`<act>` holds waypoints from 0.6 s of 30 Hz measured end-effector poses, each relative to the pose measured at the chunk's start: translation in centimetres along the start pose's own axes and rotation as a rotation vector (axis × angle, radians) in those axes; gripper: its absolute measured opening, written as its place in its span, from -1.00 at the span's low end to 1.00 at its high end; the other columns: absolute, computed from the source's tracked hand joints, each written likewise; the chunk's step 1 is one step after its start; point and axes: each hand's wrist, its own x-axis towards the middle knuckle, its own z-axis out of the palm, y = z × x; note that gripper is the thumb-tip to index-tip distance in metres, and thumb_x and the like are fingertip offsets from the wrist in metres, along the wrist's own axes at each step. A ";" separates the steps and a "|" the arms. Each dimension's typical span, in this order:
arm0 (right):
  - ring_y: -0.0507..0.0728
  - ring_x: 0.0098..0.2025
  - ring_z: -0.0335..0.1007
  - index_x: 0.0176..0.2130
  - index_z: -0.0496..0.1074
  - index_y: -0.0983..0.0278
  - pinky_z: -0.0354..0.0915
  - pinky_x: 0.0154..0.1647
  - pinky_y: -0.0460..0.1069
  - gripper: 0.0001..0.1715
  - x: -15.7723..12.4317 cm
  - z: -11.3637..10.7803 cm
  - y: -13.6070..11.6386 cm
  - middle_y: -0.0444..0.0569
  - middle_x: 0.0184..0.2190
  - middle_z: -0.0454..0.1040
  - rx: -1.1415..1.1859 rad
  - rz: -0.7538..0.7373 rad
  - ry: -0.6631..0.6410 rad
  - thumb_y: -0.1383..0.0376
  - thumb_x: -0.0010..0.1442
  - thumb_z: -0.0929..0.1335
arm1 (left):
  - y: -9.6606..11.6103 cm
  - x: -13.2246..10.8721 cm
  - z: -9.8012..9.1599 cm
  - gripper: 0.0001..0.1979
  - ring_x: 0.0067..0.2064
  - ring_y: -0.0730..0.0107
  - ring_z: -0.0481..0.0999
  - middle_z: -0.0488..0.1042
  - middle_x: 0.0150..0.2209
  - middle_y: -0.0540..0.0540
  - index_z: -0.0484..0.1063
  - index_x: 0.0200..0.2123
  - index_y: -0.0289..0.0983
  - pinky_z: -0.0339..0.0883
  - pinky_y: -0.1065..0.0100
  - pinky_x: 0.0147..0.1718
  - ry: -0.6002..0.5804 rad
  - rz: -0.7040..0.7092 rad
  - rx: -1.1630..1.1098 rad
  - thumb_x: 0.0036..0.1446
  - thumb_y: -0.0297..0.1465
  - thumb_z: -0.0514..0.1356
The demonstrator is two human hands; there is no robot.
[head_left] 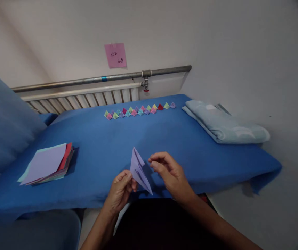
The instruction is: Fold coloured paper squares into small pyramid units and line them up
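Note:
A folded sheet of purple paper [140, 172] with pointed ends stands tilted above the front of the blue-covered table. My left hand [121, 189] pinches its left edge between thumb and fingers. Just to the right of the paper is my right hand [171, 175], apart from it, with loosely bent fingers and nothing visible in them. Farther back lie several small folded paper pieces [134, 113] in many colours, set out in two rows.
A stack of coloured paper sheets [46, 163], purple on top, lies at the left. On the right rests a folded pale blanket [224, 125]. Behind the blue cloth [94, 139] are a radiator [86, 99] and pipe [73, 83]. A pink note [115, 55] hangs on the wall.

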 end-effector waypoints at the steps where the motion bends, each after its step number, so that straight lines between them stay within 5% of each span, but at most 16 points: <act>1: 0.07 -0.26 0.37 -0.24 0.38 0.20 0.30 -0.19 0.00 -0.81 0.0 0.0 -0.1 -0.08 -0.31 0.44 -0.024 -0.010 0.016 0.15 0.18 0.32 | 0.0 0.0 -0.1 -0.63 -0.62 0.59 0.32 0.35 -0.68 0.07 0.36 -0.56 -0.32 0.20 0.53 -0.60 -0.010 -0.006 -0.013 -0.09 -0.17 0.39; 9: 0.11 -0.13 0.36 -0.16 0.39 0.20 0.28 -0.11 0.04 -0.78 0.4 1.0 0.1 -0.02 -0.14 0.46 -0.079 -0.006 -0.027 0.22 0.14 0.33 | 0.4 -0.3 0.0 -0.61 -0.65 0.61 0.30 0.35 -0.69 0.07 0.36 -0.58 -0.33 0.20 0.55 -0.62 -0.018 -0.032 -0.016 -0.16 -0.18 0.44; 18: 0.08 -0.24 0.35 -0.18 0.39 0.19 0.27 -0.18 0.03 -0.77 0.5 1.2 -0.5 -0.07 -0.24 0.47 -0.073 0.062 -0.114 0.24 0.10 0.36 | 0.6 -0.3 0.2 -0.58 -0.65 0.59 0.28 0.30 -0.72 0.08 0.35 -0.58 -0.32 0.19 0.51 -0.60 -0.044 -0.055 0.013 -0.18 -0.13 0.43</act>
